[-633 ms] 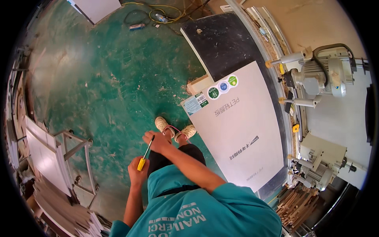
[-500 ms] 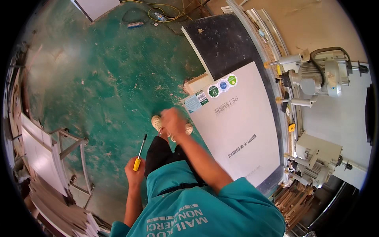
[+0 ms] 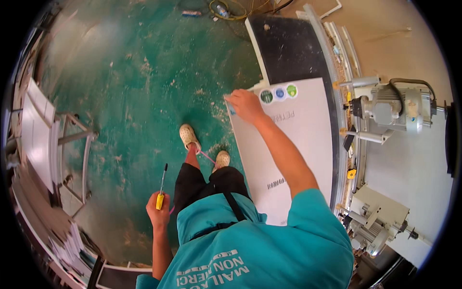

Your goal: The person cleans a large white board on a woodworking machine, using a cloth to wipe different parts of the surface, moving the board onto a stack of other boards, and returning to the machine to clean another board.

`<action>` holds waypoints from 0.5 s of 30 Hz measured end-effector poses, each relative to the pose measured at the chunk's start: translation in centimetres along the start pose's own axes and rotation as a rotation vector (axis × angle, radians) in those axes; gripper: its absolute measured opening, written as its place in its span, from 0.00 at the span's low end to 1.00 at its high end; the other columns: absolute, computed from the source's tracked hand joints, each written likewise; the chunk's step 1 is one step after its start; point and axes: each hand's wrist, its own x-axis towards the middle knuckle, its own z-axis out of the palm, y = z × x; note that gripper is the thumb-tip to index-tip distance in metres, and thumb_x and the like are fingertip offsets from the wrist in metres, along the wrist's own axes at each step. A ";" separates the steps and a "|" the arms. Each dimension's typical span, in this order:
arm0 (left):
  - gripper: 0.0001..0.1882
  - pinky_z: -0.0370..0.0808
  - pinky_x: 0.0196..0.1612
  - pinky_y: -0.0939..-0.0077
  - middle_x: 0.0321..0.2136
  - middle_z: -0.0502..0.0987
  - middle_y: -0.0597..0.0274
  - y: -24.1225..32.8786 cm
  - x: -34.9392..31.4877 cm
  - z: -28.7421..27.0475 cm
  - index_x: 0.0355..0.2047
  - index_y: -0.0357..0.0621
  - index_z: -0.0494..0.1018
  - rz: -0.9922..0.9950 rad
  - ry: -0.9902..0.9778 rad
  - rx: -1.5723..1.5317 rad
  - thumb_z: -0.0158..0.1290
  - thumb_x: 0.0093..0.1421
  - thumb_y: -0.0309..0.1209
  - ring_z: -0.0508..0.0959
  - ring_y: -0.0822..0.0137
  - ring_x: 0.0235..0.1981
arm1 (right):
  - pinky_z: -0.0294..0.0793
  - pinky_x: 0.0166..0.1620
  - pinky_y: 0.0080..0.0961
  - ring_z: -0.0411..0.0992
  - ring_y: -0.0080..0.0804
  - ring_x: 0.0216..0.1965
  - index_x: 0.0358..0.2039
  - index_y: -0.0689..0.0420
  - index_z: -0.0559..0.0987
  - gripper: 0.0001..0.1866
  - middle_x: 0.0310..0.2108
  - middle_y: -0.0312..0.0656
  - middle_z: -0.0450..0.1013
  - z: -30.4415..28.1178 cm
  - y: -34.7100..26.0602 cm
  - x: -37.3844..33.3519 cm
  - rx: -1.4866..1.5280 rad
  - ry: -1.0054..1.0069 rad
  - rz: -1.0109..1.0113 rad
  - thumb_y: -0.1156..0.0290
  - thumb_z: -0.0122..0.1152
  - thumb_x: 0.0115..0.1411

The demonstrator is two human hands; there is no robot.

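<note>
A screwdriver (image 3: 160, 201) with a yellow handle and a dark-tipped shaft is gripped in my left hand (image 3: 156, 210), low at my left side, its tip pointing away from me. My right arm reaches out over a large white panel (image 3: 308, 144). At the panel's far left corner, my right hand (image 3: 244, 105) closes on the edge, covering most of a blue-and-white label there. Round green and blue stickers (image 3: 279, 94) show just right of that hand. The fingertips' exact hold is partly hidden.
The white panel lies on a dark board (image 3: 293, 48). Machine motors (image 3: 397, 106) line a rail on the right. A metal-framed trolley (image 3: 77, 137) with pale boards stands on the left. Cables and a bottle (image 3: 222, 11) lie on the green floor (image 3: 144, 72) at the far side.
My right hand has moved from above my feet, where it was blurred, to the white panel's far left corner. The left hand still holds the screwdriver. My view and feet have shifted.
</note>
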 end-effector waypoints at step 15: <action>0.07 0.71 0.32 0.76 0.22 0.73 0.61 -3.3 -19.3 3.1 0.32 0.37 0.75 0.075 -0.131 0.043 0.57 0.59 0.29 0.72 0.73 0.24 | 0.75 0.36 0.33 0.74 0.36 0.37 0.33 0.52 0.83 0.11 0.28 0.35 0.73 -0.4 -9.5 -31.4 0.108 -0.109 -0.170 0.74 0.59 0.48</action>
